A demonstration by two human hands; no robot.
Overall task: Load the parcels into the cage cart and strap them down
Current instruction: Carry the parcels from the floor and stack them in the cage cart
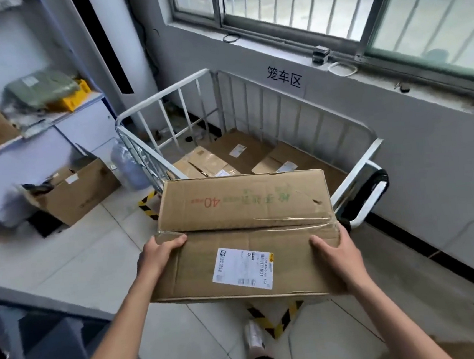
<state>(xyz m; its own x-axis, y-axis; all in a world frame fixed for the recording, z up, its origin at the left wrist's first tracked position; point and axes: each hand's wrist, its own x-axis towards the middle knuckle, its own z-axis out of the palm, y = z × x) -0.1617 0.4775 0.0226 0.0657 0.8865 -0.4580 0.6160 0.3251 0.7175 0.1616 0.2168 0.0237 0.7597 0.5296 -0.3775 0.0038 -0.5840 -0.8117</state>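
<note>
Head-worn wide view, tilted forward-down, close over parcel [241,207], cart [161,96] beyond.

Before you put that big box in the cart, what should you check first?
1. Grip: left hand and right hand hold the box by opposite edges: ok.
2. Box seam: tape crumpled, small tear nearby: not ok.
3. Room in the cage cart: parcels lie low inside, under the rim: ok.
4. Label: faces up: ok.
5. Strap for tying down: none in view: cannot tell.
</note>
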